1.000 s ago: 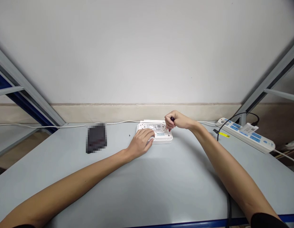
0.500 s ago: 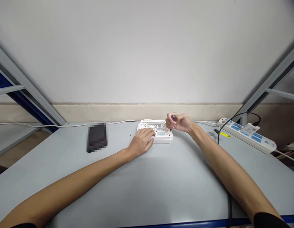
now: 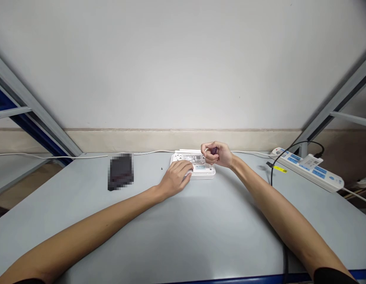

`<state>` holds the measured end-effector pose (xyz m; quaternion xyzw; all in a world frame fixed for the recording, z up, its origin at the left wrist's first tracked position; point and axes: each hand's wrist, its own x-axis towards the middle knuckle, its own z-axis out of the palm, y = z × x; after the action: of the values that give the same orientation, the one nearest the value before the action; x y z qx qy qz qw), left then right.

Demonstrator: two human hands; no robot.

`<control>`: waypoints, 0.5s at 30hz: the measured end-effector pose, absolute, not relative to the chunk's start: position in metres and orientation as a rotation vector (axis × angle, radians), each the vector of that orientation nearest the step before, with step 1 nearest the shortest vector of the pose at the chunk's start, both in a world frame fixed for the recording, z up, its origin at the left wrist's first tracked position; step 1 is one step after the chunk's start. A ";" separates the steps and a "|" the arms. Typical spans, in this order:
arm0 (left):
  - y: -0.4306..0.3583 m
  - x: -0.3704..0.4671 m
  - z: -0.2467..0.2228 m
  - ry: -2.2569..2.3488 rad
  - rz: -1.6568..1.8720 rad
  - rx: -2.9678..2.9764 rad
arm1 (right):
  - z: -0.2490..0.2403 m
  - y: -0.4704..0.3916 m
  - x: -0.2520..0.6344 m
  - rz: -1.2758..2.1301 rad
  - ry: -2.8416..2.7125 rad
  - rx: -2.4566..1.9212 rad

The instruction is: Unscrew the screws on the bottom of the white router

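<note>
A white router (image 3: 209,176) lies on the table with its labelled, vented face up and a folded antenna (image 3: 190,150) along its back edge. My left hand (image 3: 177,173) rests over its left part, fingers bent across the top and thumb at the front edge, holding it against the table. My right hand (image 3: 217,153) is closed round the purple handle of a screwdriver (image 3: 214,150) above the router's right end. The shaft points down toward the hole in the front right corner; whether the tip touches is hard to make out.
A small dark screw (image 3: 162,168) lies left of the router. Farther left is a blurred dark object (image 3: 120,171). A white power strip (image 3: 311,169) with a plugged-in adapter, a black cable (image 3: 272,175) and a yellow tag (image 3: 279,169) are at the right. The wall closes off the back.
My right hand has turned and shifted slightly left, its fingers now covering more of the screwdriver handle. My left hand and the router have stayed in place.
</note>
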<state>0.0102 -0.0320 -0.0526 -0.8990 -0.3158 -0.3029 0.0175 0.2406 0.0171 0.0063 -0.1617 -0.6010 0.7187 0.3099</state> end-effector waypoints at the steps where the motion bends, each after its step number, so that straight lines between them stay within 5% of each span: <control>1: -0.032 0.010 -0.052 -0.981 -0.941 -2.794 | 0.005 0.017 0.239 1.890 -1.600 -0.448; 15: -0.032 0.010 -0.051 -0.977 -0.936 -2.793 | -0.005 0.021 0.240 1.945 -1.483 -0.346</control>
<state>0.0100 -0.0324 -0.0510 -0.8998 -0.3148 -0.3016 0.0191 0.2400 0.0213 -0.0048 -0.1323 -0.5668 0.7435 0.3293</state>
